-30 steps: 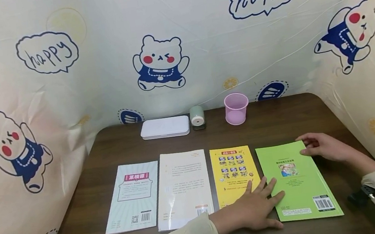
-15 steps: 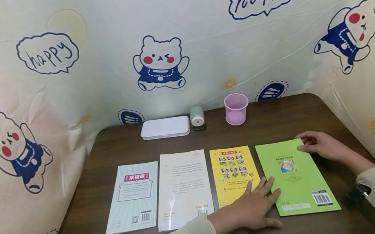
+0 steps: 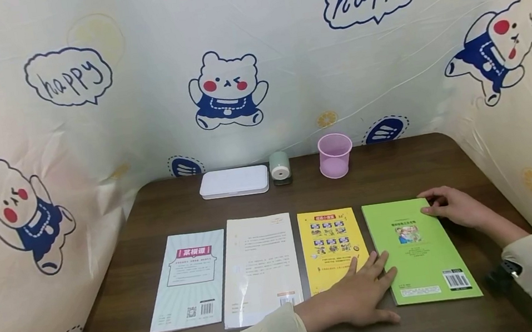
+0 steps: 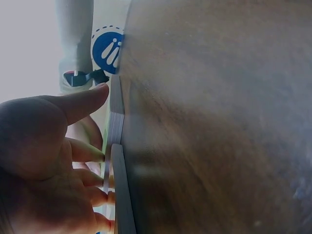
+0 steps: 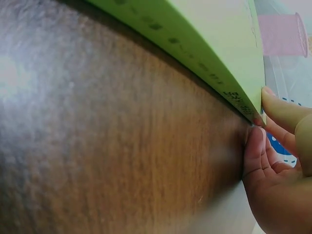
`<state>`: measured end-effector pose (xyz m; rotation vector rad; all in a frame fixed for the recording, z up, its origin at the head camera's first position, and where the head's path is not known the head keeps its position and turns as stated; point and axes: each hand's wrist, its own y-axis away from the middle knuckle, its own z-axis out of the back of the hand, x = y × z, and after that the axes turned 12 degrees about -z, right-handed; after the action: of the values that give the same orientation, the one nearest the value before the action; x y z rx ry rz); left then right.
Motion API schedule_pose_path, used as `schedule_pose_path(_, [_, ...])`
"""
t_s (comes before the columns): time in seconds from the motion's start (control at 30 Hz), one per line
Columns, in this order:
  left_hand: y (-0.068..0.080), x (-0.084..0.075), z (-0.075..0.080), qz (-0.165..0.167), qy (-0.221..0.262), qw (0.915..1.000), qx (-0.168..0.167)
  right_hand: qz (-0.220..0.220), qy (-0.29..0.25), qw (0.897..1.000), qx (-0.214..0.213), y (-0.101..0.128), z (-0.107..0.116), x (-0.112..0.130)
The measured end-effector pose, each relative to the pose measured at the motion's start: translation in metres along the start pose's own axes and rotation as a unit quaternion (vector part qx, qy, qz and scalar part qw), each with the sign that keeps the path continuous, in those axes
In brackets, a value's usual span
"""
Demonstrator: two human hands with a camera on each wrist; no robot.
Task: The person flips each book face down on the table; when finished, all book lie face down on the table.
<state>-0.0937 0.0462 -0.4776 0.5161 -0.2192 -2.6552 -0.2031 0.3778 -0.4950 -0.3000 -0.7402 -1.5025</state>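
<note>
Books lie four in a row on the dark wood-grain table (image 3: 398, 171), all flat rectangles with back covers up. From my head camera, the green book (image 3: 421, 257) sits at the right end, matte and thin, with a small picture and a barcode. My right hand (image 3: 453, 207) is at its far right corner, fingers bent with the tips on the cover's edge. My left hand (image 3: 364, 296) lies flat with fingers spread, palm down, across the near corner of the yellow book (image 3: 332, 247) and touching the green book's left edge. Left of these are a glossy white book (image 3: 260, 267) and a pale blue book (image 3: 190, 279).

Along the back stand a white rounded-corner case (image 3: 234, 181), a small grey-green cylinder (image 3: 279, 165) and a translucent pink cup (image 3: 335, 154). A crinkled plastic sheet (image 3: 280, 46) printed with bears and "happy" bubbles walls the table.

The right wrist camera shows what the head view hides: the green book's (image 5: 214, 44) corner stands a little off the wood, with the thumb on top and a finger (image 5: 253, 151) under the edge, pinching it. The left wrist camera gives the page edges of two books side on, fingertips (image 4: 92, 157) resting against them, and a thumb stretched out.
</note>
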Motion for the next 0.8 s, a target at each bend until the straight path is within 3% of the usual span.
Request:
schedule_pose_path(0.23, [0.002, 0.004, -0.003, -0.006, 0.009, 0.9999, -0.009, 0.000, 0.008, 1.000, -0.004, 0.003, -0.002, 0.006])
schedule_pose_path(0.57, [0.013, 0.019, 0.003, -0.032, 0.114, 0.9908, -0.065, -0.009, 0.047, 0.998, -0.049, 0.006, -0.010, 0.017])
schedule_pose_path(0.8, [0.033, 0.029, 0.015, -0.006, 0.111, 0.9890, -0.098, -0.014, 0.086, 0.995, -0.048, 0.012, -0.013, 0.033])
